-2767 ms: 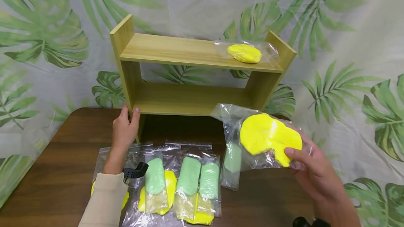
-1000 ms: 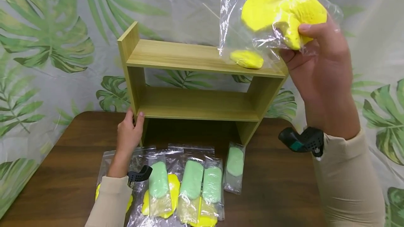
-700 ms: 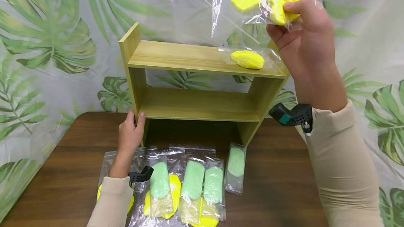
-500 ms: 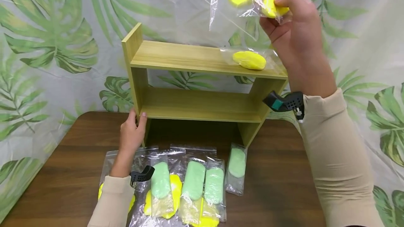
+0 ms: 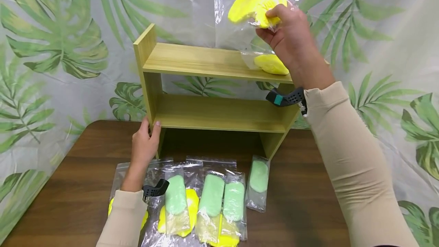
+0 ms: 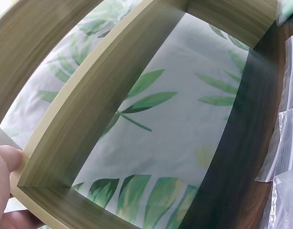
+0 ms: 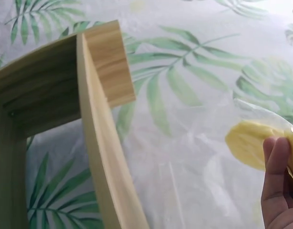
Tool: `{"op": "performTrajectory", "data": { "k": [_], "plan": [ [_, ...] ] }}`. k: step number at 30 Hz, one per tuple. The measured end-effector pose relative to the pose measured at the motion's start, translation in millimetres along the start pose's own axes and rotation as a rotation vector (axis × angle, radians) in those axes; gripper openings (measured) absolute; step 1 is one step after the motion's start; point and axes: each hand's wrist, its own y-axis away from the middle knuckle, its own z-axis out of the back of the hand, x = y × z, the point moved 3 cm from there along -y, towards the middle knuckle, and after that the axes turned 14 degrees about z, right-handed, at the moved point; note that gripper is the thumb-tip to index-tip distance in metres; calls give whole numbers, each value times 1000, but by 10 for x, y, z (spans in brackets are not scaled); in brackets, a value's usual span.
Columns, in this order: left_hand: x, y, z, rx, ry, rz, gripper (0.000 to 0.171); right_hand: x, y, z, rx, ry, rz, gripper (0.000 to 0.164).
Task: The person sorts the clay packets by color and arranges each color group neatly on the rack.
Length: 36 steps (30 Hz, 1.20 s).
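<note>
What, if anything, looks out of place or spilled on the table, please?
Nothing looks spilled, but one green packet lies apart at the right, while three other green packets lie partly over yellow packets.

Leaf-print cloth (image 5: 195, 14) hangs behind a brown table (image 5: 298, 186).

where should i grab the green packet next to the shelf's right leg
Probably across the long sides of the green packet, from the near right: it is narrow, the shelf leg stands at its far end, and another packet lies close on its left.
</note>
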Motion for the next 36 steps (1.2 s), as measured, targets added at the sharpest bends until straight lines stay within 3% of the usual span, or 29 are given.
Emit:
{"op": "performTrajectory", "data": {
  "k": [12, 24, 27, 33, 36],
  "plan": [
    [15, -1, 1, -2, 4, 0, 44, -224, 54, 44, 67, 168, -174, 33],
    [4, -7, -7, 14, -2, -1, 47, -278, 104, 27, 69, 406, -254, 36],
    [-3, -10, -14, 11, -2, 0, 47, -268, 123, 17, 118, 532, -230, 40],
    [-7, -19, -19, 16, -7, 5, 47, -233, 138, 62, 163, 912, -200, 53],
    [0, -20, -18, 25, -8, 8, 47, -218, 147, 99, 176, 1028, -196, 50]
  ]
}}
